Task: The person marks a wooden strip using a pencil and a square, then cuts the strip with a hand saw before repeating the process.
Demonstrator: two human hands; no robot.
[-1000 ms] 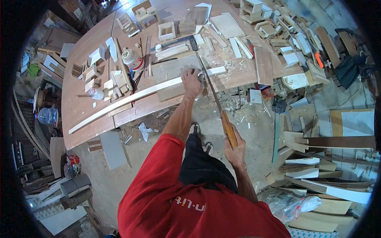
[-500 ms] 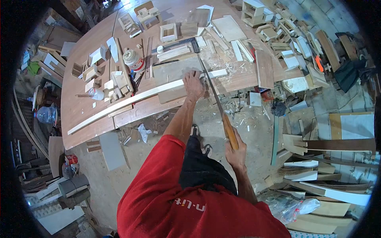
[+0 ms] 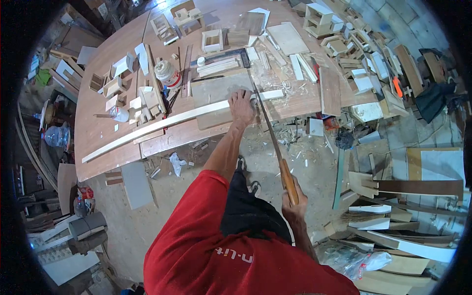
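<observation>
A long, pale wooden strip lies across the near part of the workbench, over a flat grey-brown board. My left hand is closed over the strip close to its right end, pressing it down with bent fingers. Just right of those fingers, the blade of a handsaw crosses the strip at a steep angle. The saw's wooden handle is wrapped by my right hand, which is low beside my body. How deep the blade sits in the wood cannot be made out.
Around the strip are a white glue tub, a metal square, wood offcuts and shavings. Small wooden box-like pieces stand farther back. Stacked boards fill the right side; scraps litter the floor.
My right hand has drawn the handsaw back toward my body, so the handle sits lower. My left hand keeps its place on the strip. The view has shifted slightly.
</observation>
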